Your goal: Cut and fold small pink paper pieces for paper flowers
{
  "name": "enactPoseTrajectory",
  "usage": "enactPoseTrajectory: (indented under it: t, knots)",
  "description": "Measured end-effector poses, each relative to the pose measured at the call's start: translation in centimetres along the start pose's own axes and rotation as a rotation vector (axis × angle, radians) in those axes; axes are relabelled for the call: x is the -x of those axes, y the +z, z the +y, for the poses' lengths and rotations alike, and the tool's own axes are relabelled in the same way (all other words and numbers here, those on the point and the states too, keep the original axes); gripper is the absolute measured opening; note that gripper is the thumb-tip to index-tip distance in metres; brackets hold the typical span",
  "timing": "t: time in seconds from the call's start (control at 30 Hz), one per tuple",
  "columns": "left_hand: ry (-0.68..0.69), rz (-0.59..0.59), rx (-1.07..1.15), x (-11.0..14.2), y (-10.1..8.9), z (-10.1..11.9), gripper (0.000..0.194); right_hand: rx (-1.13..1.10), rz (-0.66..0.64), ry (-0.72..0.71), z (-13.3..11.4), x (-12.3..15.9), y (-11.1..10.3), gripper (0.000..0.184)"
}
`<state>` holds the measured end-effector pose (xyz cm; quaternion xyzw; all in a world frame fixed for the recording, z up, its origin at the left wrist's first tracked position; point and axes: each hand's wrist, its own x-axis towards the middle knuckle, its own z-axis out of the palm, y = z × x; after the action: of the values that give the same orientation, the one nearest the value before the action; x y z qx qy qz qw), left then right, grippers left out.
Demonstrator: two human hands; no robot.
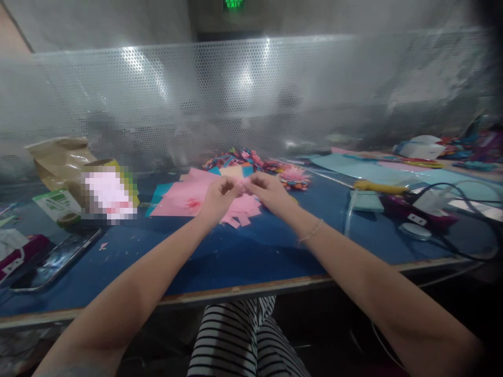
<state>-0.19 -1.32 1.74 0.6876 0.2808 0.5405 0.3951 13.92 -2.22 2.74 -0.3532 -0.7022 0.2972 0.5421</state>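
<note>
Between the fingertips of two bare hands, above the middle of a blue table [255, 267] and back from its front edge, is a small pink piece [238, 185], probably paper; blur and fingers cover most of it, so its long axis cannot be told. The left hand [220, 192] meets it from the left, thumb and forefinger closed on its near end in what looks like a pinch. The right hand [269, 189] comes from the opposite side, its fingertips also drawn together at the piece; whether they grip it or only touch it is not clear. Neither hand is nearer: the two sets of fingertips almost meet, with the piece in the narrow space where they come together. Just below and to the left lie overlapping pink sheets [176, 198] with a red mark, a teal sheet [157, 193] showing past their left side. Pink strips [238, 219] jut out from under the hands toward the front edge. Behind the hands, toward the back edge, is a heap of many-coloured cut paper [291, 175]. Farther out, a phone [58, 262] lies near the front edge at the left, with a brown bag [58, 159] standing behind it; well to the right are a yellow-handled item [379, 187] and a broad pale-blue sheet [365, 172]. A perforated metal screen [220, 89] rises behind the table.
</note>
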Motion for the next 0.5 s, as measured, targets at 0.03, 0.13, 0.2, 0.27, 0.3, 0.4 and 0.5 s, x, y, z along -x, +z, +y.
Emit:
enactPoseTrajectory:
  t: [0.03, 0.13, 0.2, 0.27, 0.3, 0.4, 0.5]
  knots:
    - [0.015, 0.010, -0.030, -0.03, -0.03, -0.06, 0.018, 0.006, -0.003, 0.001, 0.01, 0.00, 0.02, 0.015]
    - [0.053, 0.033, -0.124, -0.11, -0.05, -0.14, 0.016, 0.006, -0.012, -0.006, 0.02, 0.04, 0.03, 0.013]
    - [0.053, 0.029, -0.173, -0.14, -0.01, -0.05, 0.014, -0.014, -0.030, -0.008, 0.02, 0.08, -0.02, 0.013]
    - [0.045, 0.012, -0.202, -0.15, 0.02, 0.04, 0.013, -0.048, -0.062, -0.008, 0.01, 0.11, -0.11, 0.013]
    - [0.043, 0.001, -0.211, -0.16, 0.02, 0.05, 0.013, -0.063, -0.077, -0.008, 0.00, 0.13, -0.16, 0.013]
    - [0.052, -0.013, -0.234, -0.22, -0.08, -0.10, 0.013, -0.075, -0.092, -0.002, -0.01, 0.12, -0.25, 0.013]
    - [0.062, 0.006, -0.270, -0.25, -0.17, -0.29, 0.013, -0.062, -0.074, 0.023, 0.04, 0.06, -0.17, 0.013]
